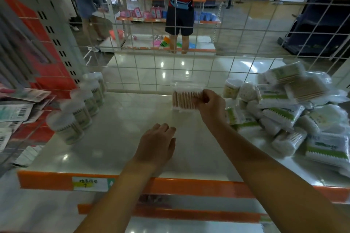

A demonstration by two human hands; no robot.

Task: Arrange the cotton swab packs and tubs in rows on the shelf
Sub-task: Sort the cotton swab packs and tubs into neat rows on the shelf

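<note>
Step in hand, as judged from the layout: seat a clear swab pack at the rear of the shelf to begin a new row.

Nearest the camera, the orange front lip (198, 187) of the shelf (121, 128) carries a price label (91, 184). Just beyond it the left hand (157, 144) hovers low over the bare centre of the shelf, fingers relaxed and extended, holding nothing. Keep it free to steady the pack once it is down.

Farther in, the right hand (209, 103) grips the clear pack (184, 98) by its right end, fingers curled round the edge. Whether the pack's base already touches the shelf cannot be told. Lower it level and square it to the wire grid back panel (189, 58), leaving room alongside for the next unit.

The pack is a transparent rectangular case; tan swab sticks stand upright inside, tightly ranked, with white tips above and below.

Along the left, a row of round tubs (81, 111) with pale lids runs front to back, touching or nearly so. On the right lies an unsorted heap of bagged packs (284, 111) with green-and-white labels, overlapping and tilted; those remain to be arranged.
</note>
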